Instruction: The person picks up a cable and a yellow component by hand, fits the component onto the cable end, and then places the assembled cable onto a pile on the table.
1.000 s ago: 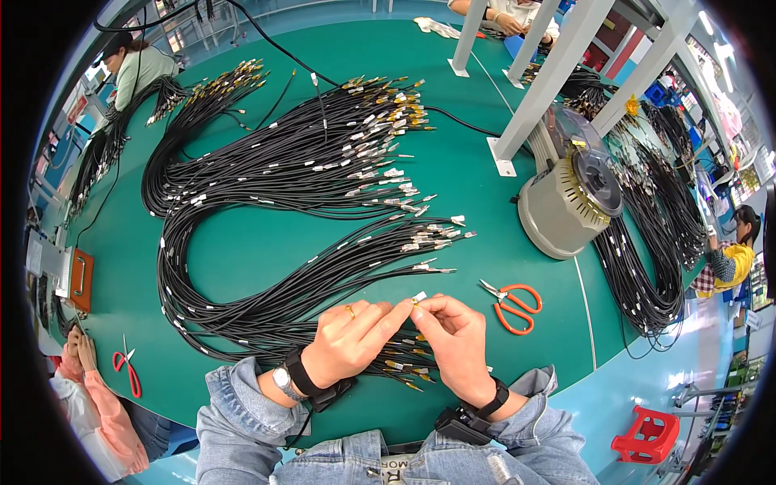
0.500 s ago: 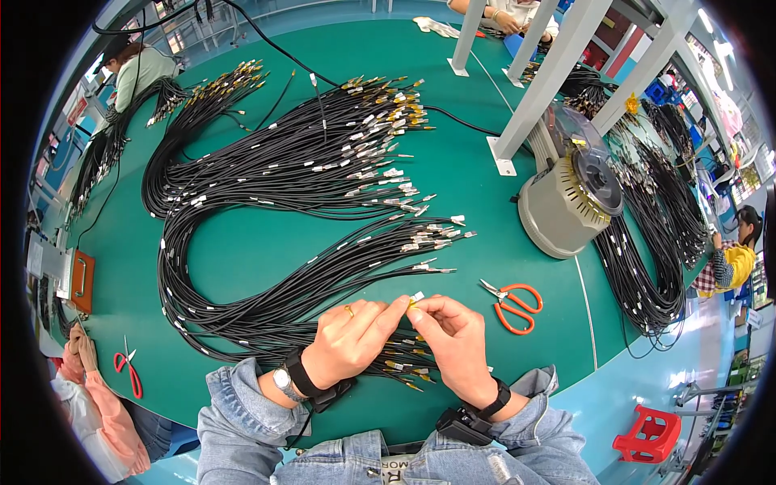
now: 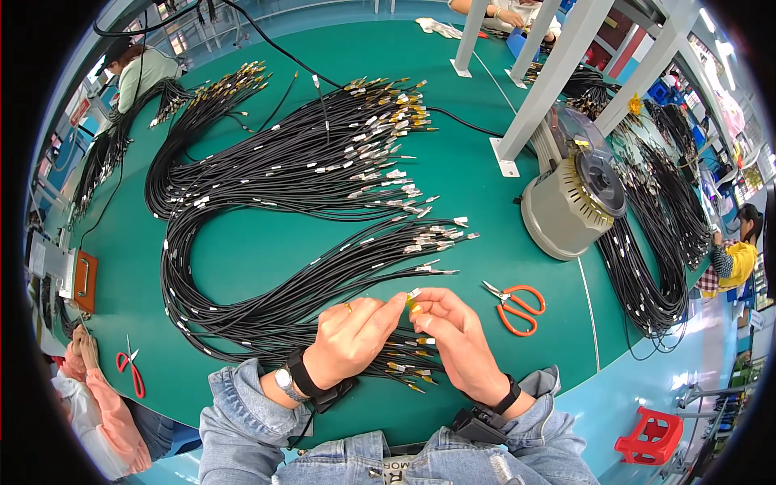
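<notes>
My left hand (image 3: 352, 339) is closed in a pinch on a cable end with a white tag and a yellow sleeve (image 3: 412, 302). Opposite it, my right hand (image 3: 461, 343) curls its thumb and fingers round the yellow part from the right. The cable's run is hidden behind my left hand. Below both hands lie more cable ends with yellow and white sleeves (image 3: 408, 368). A large bundle of black cables (image 3: 242, 311) bends in a curve across the green table. Right of my hands rest scissors with orange handles (image 3: 521, 311).
A beige round machine (image 3: 562, 214) stands beside white metal posts (image 3: 554, 77) at the right. Another cable bundle (image 3: 647, 275) lies beyond it. Red-handled scissors (image 3: 132, 372) rest at the left near a co-worker's hands (image 3: 83, 343). A red stool (image 3: 651, 435) stands on the floor.
My right hand has shifted slightly and its fingers have loosened and turned, so more of the yellow sleeve shows. My left hand keeps its pinch almost in place.
</notes>
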A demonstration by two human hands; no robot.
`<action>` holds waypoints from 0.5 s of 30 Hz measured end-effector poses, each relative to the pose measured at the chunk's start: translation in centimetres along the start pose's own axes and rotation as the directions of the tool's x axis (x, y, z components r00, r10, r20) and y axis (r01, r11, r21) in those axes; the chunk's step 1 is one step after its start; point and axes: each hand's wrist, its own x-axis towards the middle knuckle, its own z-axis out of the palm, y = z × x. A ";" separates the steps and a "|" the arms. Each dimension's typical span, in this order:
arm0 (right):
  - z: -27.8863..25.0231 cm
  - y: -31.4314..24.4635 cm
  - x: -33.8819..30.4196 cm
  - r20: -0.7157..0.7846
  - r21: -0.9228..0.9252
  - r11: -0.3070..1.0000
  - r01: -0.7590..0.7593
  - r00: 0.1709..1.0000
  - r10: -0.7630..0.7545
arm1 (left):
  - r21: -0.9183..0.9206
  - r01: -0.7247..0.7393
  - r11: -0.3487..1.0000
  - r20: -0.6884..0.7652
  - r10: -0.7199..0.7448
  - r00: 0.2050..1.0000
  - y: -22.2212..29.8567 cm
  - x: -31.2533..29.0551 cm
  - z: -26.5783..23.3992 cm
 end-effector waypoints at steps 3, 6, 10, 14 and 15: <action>0.1 -0.1 -0.1 0.007 -0.044 0.999 0.018 1.000 -0.017 | -0.004 -0.011 1.000 0.001 0.011 1.000 -0.1 0.0 0.1; -0.3 0.2 -0.1 0.009 -0.099 0.995 0.029 1.000 -0.028 | -0.002 -0.035 0.999 -0.008 0.035 0.999 -0.1 0.1 0.2; -0.7 0.5 -0.1 0.008 -0.161 0.987 0.030 1.000 -0.029 | -0.035 0.031 0.999 -0.029 -0.032 0.999 0.2 0.4 0.1; -0.7 0.5 -0.1 -0.002 -0.173 0.984 0.037 0.999 -0.038 | -0.181 0.197 0.964 -0.003 -0.201 0.980 0.4 0.5 0.2; -0.7 0.5 -0.1 -0.003 -0.188 0.981 0.043 0.999 -0.044 | -0.212 0.242 0.947 0.018 -0.244 0.970 0.5 0.7 0.1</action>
